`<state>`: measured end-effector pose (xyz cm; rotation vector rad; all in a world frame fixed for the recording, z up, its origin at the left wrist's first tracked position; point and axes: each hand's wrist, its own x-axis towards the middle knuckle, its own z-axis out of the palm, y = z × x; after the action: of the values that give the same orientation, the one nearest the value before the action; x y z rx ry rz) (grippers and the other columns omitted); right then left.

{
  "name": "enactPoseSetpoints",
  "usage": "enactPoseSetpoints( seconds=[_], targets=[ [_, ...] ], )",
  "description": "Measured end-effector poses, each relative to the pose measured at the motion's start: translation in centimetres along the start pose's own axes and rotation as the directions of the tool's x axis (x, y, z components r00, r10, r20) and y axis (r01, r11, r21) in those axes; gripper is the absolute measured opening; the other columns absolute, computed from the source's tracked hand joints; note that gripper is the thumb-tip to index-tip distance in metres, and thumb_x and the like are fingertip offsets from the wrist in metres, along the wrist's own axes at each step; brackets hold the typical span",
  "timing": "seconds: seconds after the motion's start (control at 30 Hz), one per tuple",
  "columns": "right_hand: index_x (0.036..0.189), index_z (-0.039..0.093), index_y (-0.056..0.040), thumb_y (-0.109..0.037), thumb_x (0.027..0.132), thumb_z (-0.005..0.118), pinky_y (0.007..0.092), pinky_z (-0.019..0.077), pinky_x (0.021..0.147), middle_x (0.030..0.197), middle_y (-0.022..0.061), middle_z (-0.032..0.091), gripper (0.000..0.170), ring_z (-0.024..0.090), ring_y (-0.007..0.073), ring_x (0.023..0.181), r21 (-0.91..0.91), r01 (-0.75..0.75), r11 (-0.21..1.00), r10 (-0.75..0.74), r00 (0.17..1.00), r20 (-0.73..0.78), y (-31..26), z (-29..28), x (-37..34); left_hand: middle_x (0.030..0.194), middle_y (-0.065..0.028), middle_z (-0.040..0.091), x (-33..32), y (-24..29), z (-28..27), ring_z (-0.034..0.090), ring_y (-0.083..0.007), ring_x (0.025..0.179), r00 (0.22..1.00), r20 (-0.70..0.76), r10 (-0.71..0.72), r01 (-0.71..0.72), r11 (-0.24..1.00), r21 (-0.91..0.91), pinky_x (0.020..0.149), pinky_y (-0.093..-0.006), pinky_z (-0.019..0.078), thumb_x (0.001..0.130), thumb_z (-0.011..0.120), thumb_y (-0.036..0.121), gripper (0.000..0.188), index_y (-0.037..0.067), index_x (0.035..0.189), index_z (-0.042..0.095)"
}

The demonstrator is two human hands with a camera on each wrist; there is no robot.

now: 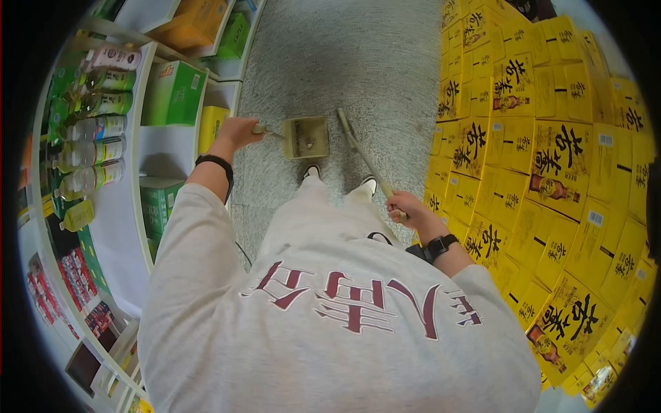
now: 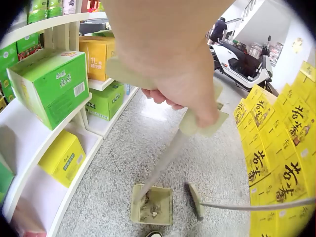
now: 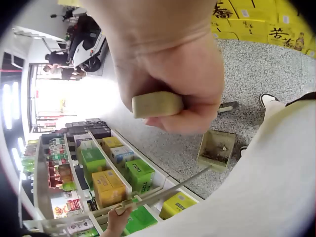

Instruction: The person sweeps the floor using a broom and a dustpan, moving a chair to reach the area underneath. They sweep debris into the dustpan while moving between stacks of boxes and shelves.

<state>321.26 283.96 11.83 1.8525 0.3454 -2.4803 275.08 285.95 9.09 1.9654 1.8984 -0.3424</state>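
My left hand (image 1: 241,132) grips the pale handle of a long-handled dustpan (image 2: 168,217), its fingers curled round the grip in the left wrist view. The dustpan's beige pan lies on the floor in front of my feet, with bits of debris (image 2: 155,211) inside and a comb-like row of teeth along one side. My right hand (image 1: 409,209) holds the end of a broom's handle (image 1: 370,164), fingers wrapped round it. The broom head (image 2: 196,201) stands on the floor just right of the pan, its narrow edge turned toward it.
White shelves (image 1: 148,76) with bottles and drink cartons line the left side. Stacked yellow beer boxes (image 1: 506,148) form a wall on the right. Speckled grey floor (image 1: 344,48) runs between them. A white scooter (image 2: 244,64) and a person (image 2: 217,30) are farther ahead.
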Motion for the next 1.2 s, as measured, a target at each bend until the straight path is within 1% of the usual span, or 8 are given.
enactPoseSetpoints(
  seconds=[0.27,0.33,0.57,0.77,0.97,1.03,1.13,1.2],
  targets=[
    [0.082,0.043,-0.0055,0.000,0.077,0.050,0.0200,0.0260,0.032,0.058,0.0017,0.041,0.010,0.035,0.0072,0.038,0.352,-0.145,0.925,0.083,0.979,0.184,-1.0,1.9,0.8,0.070,-0.0088,0.062,-1.3,-2.6,1.6,0.062,-0.0289,0.068,0.996,-0.057,0.071,-0.072,0.997,-0.019,0.059,-0.0411,0.0474,0.073,0.060,0.044,0.033,0.012,0.079,0.059],
    [0.083,0.044,-0.0049,-0.001,0.076,0.050,0.0208,0.0264,0.031,0.056,0.0013,0.041,0.011,0.035,0.0078,0.036,0.078,0.015,0.997,-0.021,0.997,0.072,-1.3,4.3,-1.6,0.069,-0.0078,0.061,-1.9,-2.8,2.0,0.061,-0.0290,0.066,0.994,-0.094,0.056,-0.062,0.996,-0.066,0.058,-0.0409,0.0471,0.071,0.062,0.044,0.031,0.013,0.076,0.058],
    [0.084,0.043,-0.0041,0.000,0.077,0.051,0.0211,0.0301,0.033,0.057,0.0014,0.040,0.011,0.038,0.0089,0.039,-0.293,0.105,0.950,-0.155,0.976,-0.153,-0.9,6.8,0.4,0.073,-0.0070,0.064,-1.9,-2.9,2.1,0.063,-0.0270,0.070,0.994,-0.089,0.060,-0.069,0.993,-0.099,0.060,-0.0399,0.0489,0.071,0.062,0.040,0.028,0.015,0.081,0.061],
    [0.083,0.038,-0.0051,0.000,0.081,0.047,0.0196,0.0267,0.032,0.062,0.0017,0.038,0.010,0.033,0.0064,0.039,-0.057,-0.028,0.998,0.019,0.989,-0.143,-1.4,9.3,1.8,0.067,-0.0082,0.062,-2.2,-3.2,1.8,0.062,-0.0288,0.066,0.987,-0.144,0.077,-0.094,0.989,-0.111,0.056,-0.0412,0.0475,0.069,0.062,0.039,0.028,0.012,0.074,0.058],
    [0.089,0.041,-0.0052,-0.001,0.081,0.049,0.0194,0.0265,0.031,0.060,0.0017,0.042,0.013,0.034,0.0074,0.036,0.546,-0.233,0.805,0.083,0.955,0.286,-2.9,3.4,0.1,0.069,-0.0084,0.062,-2.2,-3.5,2.1,0.062,-0.0284,0.068,0.987,-0.131,0.090,-0.105,0.988,-0.113,0.058,-0.0408,0.0485,0.069,0.063,0.040,0.030,0.012,0.077,0.059],
    [0.093,0.042,-0.0055,-0.001,0.080,0.049,0.0203,0.0229,0.030,0.059,0.0012,0.041,0.015,0.031,0.0071,0.034,0.325,-0.040,0.945,-0.003,0.992,0.129,-3.7,4.6,-2.6,0.073,-0.0083,0.064,-2.3,-3.3,1.2,0.063,-0.0274,0.071,0.994,-0.075,0.078,-0.085,0.991,-0.099,0.061,-0.0404,0.0495,0.070,0.063,0.040,0.031,0.012,0.082,0.060],
    [0.094,0.043,-0.0063,-0.001,0.079,0.049,0.0212,0.0238,0.031,0.060,0.0017,0.041,0.018,0.032,0.0079,0.037,-0.119,0.055,0.991,-0.065,0.994,-0.083,-2.6,6.6,-2.8,0.078,-0.0081,0.065,-2.3,-3.0,0.8,0.064,-0.0263,0.075,0.998,-0.010,0.062,-0.062,0.995,-0.082,0.065,-0.0396,0.0506,0.072,0.063,0.041,0.032,0.012,0.086,0.061],
    [0.094,0.042,-0.0065,-0.001,0.078,0.049,0.0218,0.0251,0.032,0.061,0.0020,0.040,0.018,0.033,0.0085,0.038,-0.203,0.055,0.978,-0.082,0.988,-0.131,-1.3,8.1,-1.7,0.078,-0.0080,0.065,-2.5,-2.8,0.6,0.064,-0.0262,0.075,0.998,-0.005,0.060,-0.060,0.995,-0.078,0.065,-0.0391,0.0508,0.072,0.063,0.042,0.033,0.012,0.086,0.061]
  ],
)
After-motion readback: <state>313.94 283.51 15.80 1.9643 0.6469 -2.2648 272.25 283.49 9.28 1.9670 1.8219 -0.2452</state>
